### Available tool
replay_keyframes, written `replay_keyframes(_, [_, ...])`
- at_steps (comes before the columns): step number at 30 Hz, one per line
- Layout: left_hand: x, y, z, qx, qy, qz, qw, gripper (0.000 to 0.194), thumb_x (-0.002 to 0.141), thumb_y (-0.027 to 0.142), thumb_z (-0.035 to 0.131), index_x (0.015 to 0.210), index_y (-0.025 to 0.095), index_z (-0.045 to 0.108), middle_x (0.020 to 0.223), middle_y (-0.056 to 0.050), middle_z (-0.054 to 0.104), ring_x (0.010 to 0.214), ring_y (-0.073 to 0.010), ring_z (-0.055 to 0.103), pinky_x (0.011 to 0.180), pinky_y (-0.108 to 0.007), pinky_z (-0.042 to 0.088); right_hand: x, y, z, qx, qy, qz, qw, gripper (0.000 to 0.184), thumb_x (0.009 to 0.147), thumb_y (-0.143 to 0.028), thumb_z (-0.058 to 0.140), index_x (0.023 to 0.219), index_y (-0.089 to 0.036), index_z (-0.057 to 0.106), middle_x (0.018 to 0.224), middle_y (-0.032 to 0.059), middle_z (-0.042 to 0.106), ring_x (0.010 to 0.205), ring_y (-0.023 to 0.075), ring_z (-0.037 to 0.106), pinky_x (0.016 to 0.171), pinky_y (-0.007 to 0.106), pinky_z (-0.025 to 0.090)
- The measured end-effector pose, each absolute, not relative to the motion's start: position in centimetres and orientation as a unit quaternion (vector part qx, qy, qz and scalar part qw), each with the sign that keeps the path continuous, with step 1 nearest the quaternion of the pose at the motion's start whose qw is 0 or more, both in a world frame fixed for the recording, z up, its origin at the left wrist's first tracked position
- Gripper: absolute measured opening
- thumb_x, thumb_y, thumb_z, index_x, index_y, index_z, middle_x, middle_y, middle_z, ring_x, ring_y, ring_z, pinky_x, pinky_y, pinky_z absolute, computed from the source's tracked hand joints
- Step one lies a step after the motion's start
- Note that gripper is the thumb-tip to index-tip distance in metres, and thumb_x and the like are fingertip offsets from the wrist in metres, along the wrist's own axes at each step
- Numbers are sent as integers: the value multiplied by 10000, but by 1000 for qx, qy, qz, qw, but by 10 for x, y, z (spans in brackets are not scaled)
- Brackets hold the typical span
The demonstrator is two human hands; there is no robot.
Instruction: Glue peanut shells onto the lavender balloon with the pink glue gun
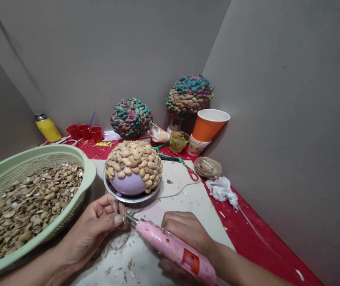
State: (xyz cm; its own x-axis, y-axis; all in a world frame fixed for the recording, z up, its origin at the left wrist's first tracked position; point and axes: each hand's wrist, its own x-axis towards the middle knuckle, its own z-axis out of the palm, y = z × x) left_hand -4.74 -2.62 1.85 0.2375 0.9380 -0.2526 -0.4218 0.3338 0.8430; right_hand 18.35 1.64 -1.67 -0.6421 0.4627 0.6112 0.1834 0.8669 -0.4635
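My right hand (189,230) grips a pink hot glue gun (165,241), its metal nozzle pointing left. Pinched between the thumb and fingers of my left hand (94,220) is a small piece of peanut shell (125,217), seen edge-on, with the nozzle tip right at it. Just beyond both hands, a lavender balloon-like ball (128,184) sits in a shallow metal bowl (134,200). Rows of peanut shells (135,157) cover its top and right side; a smooth lavender patch shows at the front.
A green basket (89,167) of peanut shells stands left. Behind are two painted shell-covered balls (131,118) (189,95), an orange paper cup (208,126), red cups (84,132) and a yellow bottle (48,129). Scissors (191,171), twine (207,167) and crumpled white plastic (221,188) lie right.
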Motion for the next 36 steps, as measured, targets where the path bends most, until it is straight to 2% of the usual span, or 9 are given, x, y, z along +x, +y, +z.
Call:
replay_keyframes(9, [-47,-26,17,330,398,470,716,153,755,185,754,797,158,609,722,23,585,652,-87,501,659,-212,417,182,15,-14,-181,-898,137,377,486,962,-557,382,602,-231,411,479,-26,434,433,126,385,435,275,255])
replay_keyframes(14, [-47,-26,16,332,407,467,711,166,743,194,765,793,159,610,721,19,584,653,-92,496,659,-219,413,181,16,-18,-164,-891,92,413,487,982,-520,349,601,-222,407,485,-40,412,424,115,361,428,270,237])
replay_keyframes(30, [-47,-25,15,334,403,467,713,177,741,203,768,789,158,604,718,21,578,646,-89,490,656,-217,415,182,16,-16,-175,-894,95,401,484,981,-505,343,596,-217,408,489,-38,410,430,117,356,428,274,238])
replay_keyframes(36, [-46,-25,15,332,405,467,713,178,734,205,773,789,156,610,719,14,585,653,-96,503,659,-224,423,182,16,-17,-177,-889,109,407,440,958,-487,412,610,-219,396,504,-46,407,440,111,359,438,271,236])
